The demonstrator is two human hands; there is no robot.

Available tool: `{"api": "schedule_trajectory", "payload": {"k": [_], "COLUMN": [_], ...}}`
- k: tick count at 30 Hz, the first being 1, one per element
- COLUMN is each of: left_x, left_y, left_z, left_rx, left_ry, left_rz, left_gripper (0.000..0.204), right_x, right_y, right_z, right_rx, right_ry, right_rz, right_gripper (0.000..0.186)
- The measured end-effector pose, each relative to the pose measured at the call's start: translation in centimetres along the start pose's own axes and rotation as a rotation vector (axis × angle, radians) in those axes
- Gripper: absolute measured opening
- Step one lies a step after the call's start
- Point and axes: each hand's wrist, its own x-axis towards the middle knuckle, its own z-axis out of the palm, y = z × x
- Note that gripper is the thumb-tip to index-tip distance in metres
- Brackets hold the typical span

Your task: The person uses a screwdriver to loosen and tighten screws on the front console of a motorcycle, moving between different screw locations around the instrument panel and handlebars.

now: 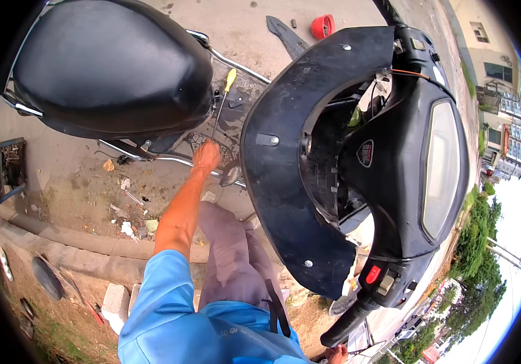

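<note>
I have the left hand (207,156) at ten o'clock, fingers curled at the lower end of a screwdriver's shaft; whether they grip it, I cannot tell. The screwdriver (230,79) points its yellow handle toward eleven o'clock, its long thin metal shaft running down over the footboard (236,124) of the scooter (266,182). The right hand (336,353) sits at five o'clock, cut by the lower edge and just beside the black handlebar grip (351,321); I can't tell whether it is open or closed.

The scooter fills my view from ten o'clock to four. Its seat (112,73), at ten, is smooth, black and rounded, with shiny metal rails around it. The dark front panel (275,200) near the centre is dusty and scuffed, and a wide opening beside it shows the dim insides. At three o'clock lies a long pale window (441,170).

As for markings, a small shield-shaped badge (365,153) between two and three carries red marks too fine for me to make out. The red switch (374,274) at four bears a faint pale sign, and the blue shirt (212,340) at six has small pale lettering, blurred.
</note>
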Motion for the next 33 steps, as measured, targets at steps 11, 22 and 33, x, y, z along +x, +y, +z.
{"api": "schedule_trajectory", "payload": {"k": [11,22,33], "left_x": [-29.5,-48.0,-46.4], "left_y": [-4.0,17.2,32.1], "left_z": [-4.8,-20.1,-15.8], "left_rx": [-0.492,-0.577,-0.123], "left_ry": [0.431,0.726,0.440], "left_rz": [0.055,0.640,1.077], "left_gripper": [0.030,0.011,0.007], "right_x": [-2.2,-14.3,-9.9], "right_y": [-29.7,-51.2,-57.0], "right_z": [16.7,21.6,14.2], "right_rx": [0.360,0.878,0.959], "right_ry": [-0.085,-1.206,-1.321], "right_rz": [-0.965,-1.492,-1.514], "right_gripper": [0.057,0.097,0.088]}}
